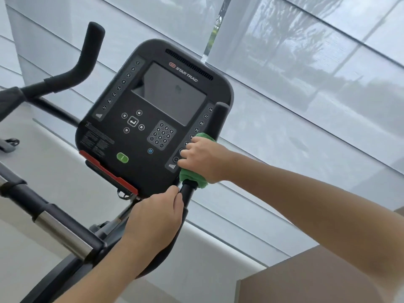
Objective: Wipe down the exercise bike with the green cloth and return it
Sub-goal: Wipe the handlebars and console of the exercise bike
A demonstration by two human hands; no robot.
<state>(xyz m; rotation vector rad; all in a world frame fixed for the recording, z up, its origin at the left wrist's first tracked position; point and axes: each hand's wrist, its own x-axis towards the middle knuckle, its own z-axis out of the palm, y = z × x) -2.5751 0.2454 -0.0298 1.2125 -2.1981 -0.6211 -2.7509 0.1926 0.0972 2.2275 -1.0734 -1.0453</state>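
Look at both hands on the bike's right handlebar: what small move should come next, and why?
Probably slide the right hand and cloth up toward the bar's tip. The cloth is wrapped round the handlebar partway up, the black top above it is uncovered, and the left hand grips the bar just below, steadying it.

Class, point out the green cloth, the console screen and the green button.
green cloth (192, 179): head view, lower fold beneath the right hand.
console screen (172, 92): head view, middle of the glass.
green button (122, 157): head view, its centre.
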